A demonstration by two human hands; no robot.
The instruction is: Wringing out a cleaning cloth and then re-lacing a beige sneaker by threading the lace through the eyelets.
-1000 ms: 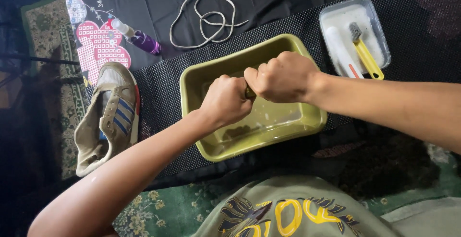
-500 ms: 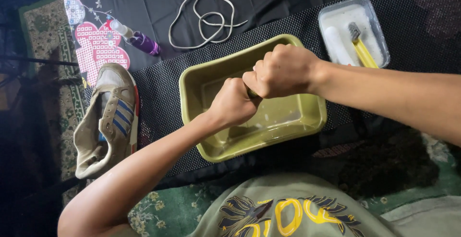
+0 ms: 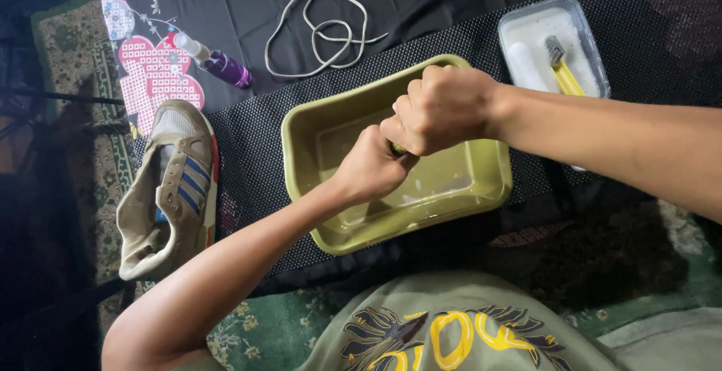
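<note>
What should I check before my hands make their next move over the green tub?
1. Both fists closed tight, left hand against right hand: ok.
2. What they grip: hidden, cannot tell.
3. Hands over the green tub: ok.
4. Water in the tub: shallow and cloudy, ok.
5. Shoe lying left of the tub, apart from it: ok.
6. Brush in its clear tray: ok.

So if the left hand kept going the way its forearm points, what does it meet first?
The right hand: the left hand is already pressed against it over the green basin. Beyond lies the clear tray, though depth is unclear.
</note>
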